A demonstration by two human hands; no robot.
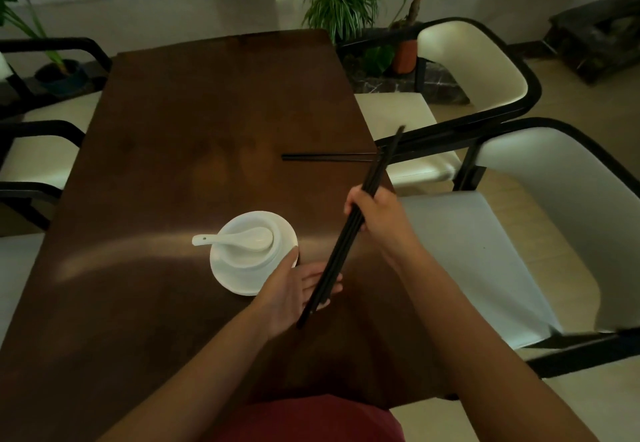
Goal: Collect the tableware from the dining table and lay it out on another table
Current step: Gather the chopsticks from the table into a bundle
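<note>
My right hand [375,216] grips a bundle of black chopsticks [381,164] around the middle, held slanted above the dark wooden table [180,122]. My left hand [294,285] lies open, palm up, under the lower ends of those chopsticks, touching the rim of a white plate [228,275]. On the plate stands a white bowl [252,251] with a white spoon [235,237] lying across it. Another pair of black chopsticks [325,156] lies flat on the table near its right edge.
White cushioned chairs with black frames stand on the right [485,233] and on the left [38,150]. Potted plants [343,1] stand on the floor beyond the table's far end. A dark stone block [595,36] sits at the far right.
</note>
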